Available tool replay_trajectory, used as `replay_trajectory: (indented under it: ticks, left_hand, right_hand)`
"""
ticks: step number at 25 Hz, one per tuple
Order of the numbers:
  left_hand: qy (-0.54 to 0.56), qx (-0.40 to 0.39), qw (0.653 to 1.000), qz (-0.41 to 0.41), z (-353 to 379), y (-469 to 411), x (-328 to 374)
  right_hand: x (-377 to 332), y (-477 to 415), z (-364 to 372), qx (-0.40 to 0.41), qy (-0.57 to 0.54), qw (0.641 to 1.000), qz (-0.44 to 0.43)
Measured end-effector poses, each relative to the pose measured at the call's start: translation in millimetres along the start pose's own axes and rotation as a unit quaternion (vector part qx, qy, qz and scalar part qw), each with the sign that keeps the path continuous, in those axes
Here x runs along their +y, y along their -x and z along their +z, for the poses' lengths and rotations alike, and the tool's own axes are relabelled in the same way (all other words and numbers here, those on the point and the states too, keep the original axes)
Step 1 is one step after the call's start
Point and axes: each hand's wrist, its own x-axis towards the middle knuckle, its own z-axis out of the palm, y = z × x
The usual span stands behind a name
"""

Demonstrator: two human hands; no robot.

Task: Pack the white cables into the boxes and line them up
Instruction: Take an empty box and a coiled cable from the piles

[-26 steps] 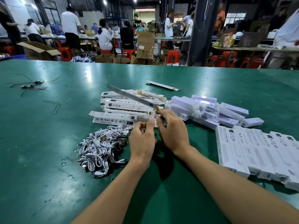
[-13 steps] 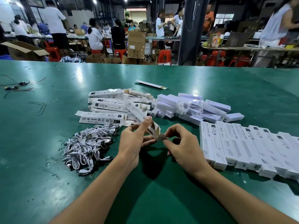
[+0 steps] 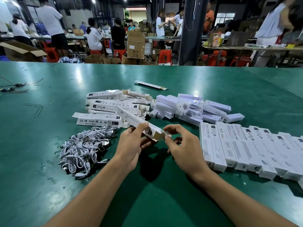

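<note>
A wide green matte table [image 3: 229, 82] fills the foreground. At twelve o'clock rises a dark square pillar [image 3: 190, 38]; red plastic stools [image 3: 164, 56] and brown cardboard cartons [image 3: 136, 45] stand around it. Ceiling lamps [image 3: 93, 0] glow at eleven, a pale window [image 3: 224, 17] at one.

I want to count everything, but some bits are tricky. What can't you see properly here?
Head view:
1. Inside the held box: its flaps and the left hand cover it, so a cable inside cannot be told.
2. Row of packed boxes: cut off by the right edge.
3. Cable pile: tangled, uncountable.
4. Print on flat boxes: too small.
</note>
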Motion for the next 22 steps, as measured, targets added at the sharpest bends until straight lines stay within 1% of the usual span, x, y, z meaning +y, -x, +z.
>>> replay_trajectory:
  ticks: [3,5,11,16,22]
  left_hand:
    - [0.017,-0.015,1.0,0.004,1.2,1.7,1.8]
    - [0.021,-0.01,1.0,0.001,1.9,2.8,2.7]
    - [0.018,-0.007,1.0,-0.015,0.5,4.9,6.0]
    - [0.023,-0.036,0.999,-0.021,6.6,11.0,2.4]
    - [0.036,-0.037,0.999,-0.014,9.7,14.5,3.3]
  right_hand:
    - [-2.2,1.2,-1.5,0.01,-0.006,0.999,-0.044]
    - [-2.8,2.1,-1.1,0.013,0.004,0.997,-0.073]
    - [-1.4,5.1,-2.0,-0.001,0.035,0.991,-0.126]
    - [0.1,4.4,-3.7,0.043,0.038,0.989,-0.14]
    - [0.1,4.3,-3.5,0.055,0.022,0.991,-0.123]
